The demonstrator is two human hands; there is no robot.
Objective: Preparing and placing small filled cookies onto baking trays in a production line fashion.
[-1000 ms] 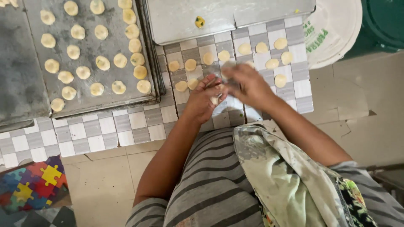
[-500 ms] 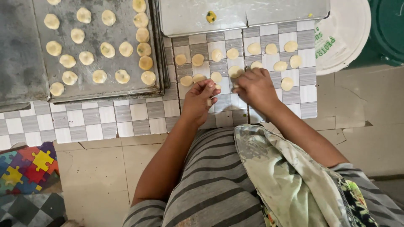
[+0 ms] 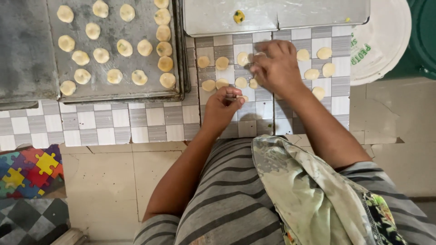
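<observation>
While the two hands were pressed together over one spot half a second ago, they now stand apart: the right hand point(image 3: 276, 68) has moved up and out over the loose dough rounds point(image 3: 222, 63) on the checked tiled counter point(image 3: 136, 120), and the left hand point(image 3: 223, 105) has stayed lower, near the counter's front edge. Judged from this, one piece has passed from shaping to handling, and the right hand is either setting one down or fetching another (which of the two cannot be told).

Containers, largest first:
- dark baking tray point(image 3: 177, 93), upper left: rows of pale flattened rounds point(image 3: 117, 47), the right-hand column slightly more golden; none touch each other
- second tray point(image 3: 27, 59) further left: only its bare, floured metal shows
- shiny metal tray point(image 3: 277, 18) at the top edge: nearly bare, one small yellow-green lump point(image 3: 238, 17) and a few crumbs
- white bucket lid point(image 3: 386, 41) far right: nothing on it

Hands:
- right: palm down, fingers curled loosely over the rounds; whether it grips one is hidden beneath it
- left: fingers and thumb pinched closed on a small piece of dough point(image 3: 244, 98), which peeks out at the fingertips just above the counter
</observation>
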